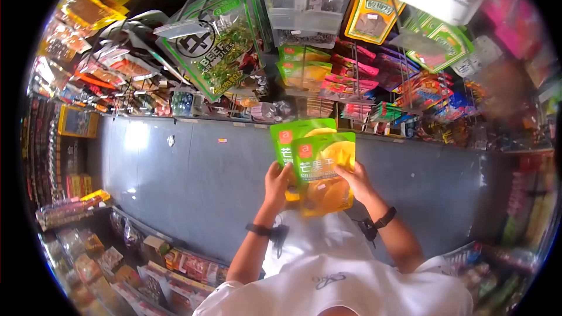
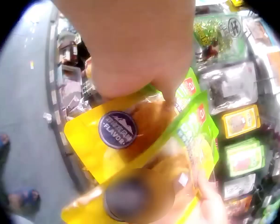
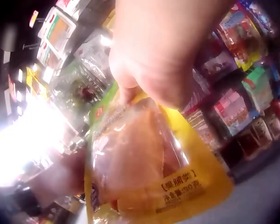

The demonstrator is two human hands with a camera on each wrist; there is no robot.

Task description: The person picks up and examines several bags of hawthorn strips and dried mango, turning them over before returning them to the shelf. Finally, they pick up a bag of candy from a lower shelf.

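Two green-and-yellow pouches of dried mango are held up before the chest, one overlapping the other. My left hand (image 1: pixel 276 185) grips the rear pouch (image 1: pixel 284 131) by its left side, thumb on the front. The front pouch (image 1: pixel 325 194), with its clear window of orange slices, is pinched along its right edge by my right hand (image 1: pixel 355 180). From the left wrist, the rear pouch (image 2: pixel 91 135) shows a round dark flavor badge. In the right wrist view the front pouch (image 3: pixel 140 149) hangs below the right hand (image 3: pixel 154 70), lower edge tilted.
A snack rack ahead carries hanging bags, including a large green beef bag (image 1: pixel 216 52), similar green-and-yellow pouches (image 1: pixel 304 70) and an orange pack (image 1: pixel 374 11). Grey floor (image 1: pixel 170 169) lies below. Shelves with packets (image 1: pixel 187 263) stand close behind at lower left.
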